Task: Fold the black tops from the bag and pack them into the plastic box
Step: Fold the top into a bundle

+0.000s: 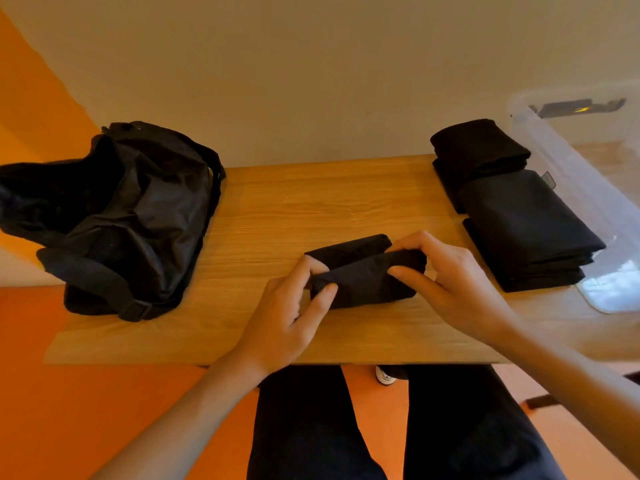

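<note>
Looking down through the head camera, I see a wooden table (311,202) across the middle of the frame. At its centre lies a black top (363,271), folded down to a narrow bundle. The left hand (291,306) reaches in from the lower left, its grip pinching the bundle's left end between thumb and fingertips. The right hand (450,285) comes from the lower right, its grip curled over the right end, fingers on top and thumb in front. I judge both ends are held so the upper layer turns over evenly and the bundle does not spring open. At the left of the frame a black bag (121,216) slumps open, within reach for the next piece; its contents are too dark to make out. At the right, a stack of folded tops (512,209) waits beside the clear plastic box (561,133), likely staged for packing; I cannot tell whether they touch.
</note>
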